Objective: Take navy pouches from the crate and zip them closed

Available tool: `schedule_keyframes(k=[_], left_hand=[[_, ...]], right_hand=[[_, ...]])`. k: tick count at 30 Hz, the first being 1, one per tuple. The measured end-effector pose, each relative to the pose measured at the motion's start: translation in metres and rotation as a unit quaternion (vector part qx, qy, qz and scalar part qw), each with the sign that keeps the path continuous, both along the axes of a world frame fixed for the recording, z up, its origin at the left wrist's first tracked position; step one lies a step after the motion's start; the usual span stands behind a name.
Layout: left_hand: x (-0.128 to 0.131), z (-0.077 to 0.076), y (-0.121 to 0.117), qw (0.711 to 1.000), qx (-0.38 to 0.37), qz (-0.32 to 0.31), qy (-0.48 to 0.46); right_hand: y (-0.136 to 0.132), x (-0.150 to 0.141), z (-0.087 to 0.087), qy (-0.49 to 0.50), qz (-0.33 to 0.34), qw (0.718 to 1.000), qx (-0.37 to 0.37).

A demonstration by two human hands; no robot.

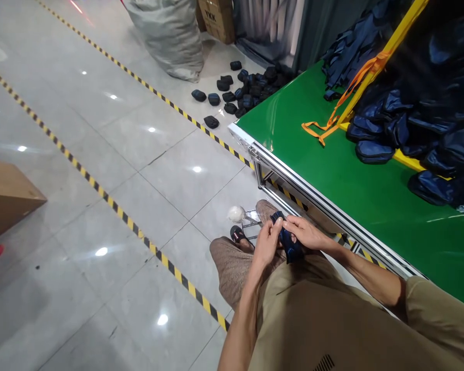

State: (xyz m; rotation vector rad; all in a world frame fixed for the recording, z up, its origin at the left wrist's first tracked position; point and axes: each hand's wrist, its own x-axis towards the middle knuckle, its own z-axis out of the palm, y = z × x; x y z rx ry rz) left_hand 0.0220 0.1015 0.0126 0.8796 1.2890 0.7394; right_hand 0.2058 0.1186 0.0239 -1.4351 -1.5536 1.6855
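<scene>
Above my lap, a small dark blue fabric pouch (292, 248) is held between both hands. My left hand (268, 238) pinches its upper left edge with thumb and fingers. From the other side my right hand (304, 232) grips the same pouch, its fingertips close to those of the left. Part of the pouch is covered by the fingers, and its finer details are too small to make out.
A green-topped table (294, 149) stands at my right, with heaped navy pouches (375, 149) and a yellow frame (365, 87). Small dark bundles (251, 90) lie on the floor near a white sack (174, 38). A cardboard box (10, 198) is at left.
</scene>
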Motion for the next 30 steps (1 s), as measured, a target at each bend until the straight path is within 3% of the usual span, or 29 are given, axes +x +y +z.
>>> schedule_keyframes(k=[4,9,14,18,22,25,27,30], left_hand=[[-0.004,-0.006,-0.003,0.998,0.053,-0.009,0.015],[-0.009,-0.016,-0.010,0.996,0.067,0.000,0.059],[-0.013,-0.015,-0.027,0.973,0.120,0.133,0.149],[0.003,-0.009,-0.031,0.955,0.213,0.090,0.187],[0.024,-0.015,-0.033,0.919,0.351,-0.003,0.180],[0.029,-0.022,-0.038,0.913,0.368,-0.022,0.173],[0.027,-0.021,-0.040,0.931,0.327,0.026,0.161],[0.022,-0.004,-0.041,0.947,0.247,0.167,0.118]], right_hand=[[-0.002,-0.001,-0.005,-0.006,0.004,1.000,-0.008],[-0.002,0.011,-0.012,-0.009,-0.011,1.000,-0.024],[0.009,0.056,-0.019,-0.037,-0.142,0.989,0.019],[0.011,0.071,-0.020,-0.133,-0.090,0.984,0.071],[0.009,0.049,-0.011,-0.140,-0.028,0.982,0.121],[0.011,0.023,-0.002,-0.169,-0.121,0.966,0.153],[0.014,0.006,0.004,-0.200,-0.192,0.944,0.178],[0.015,-0.015,0.014,-0.210,-0.199,0.923,0.255]])
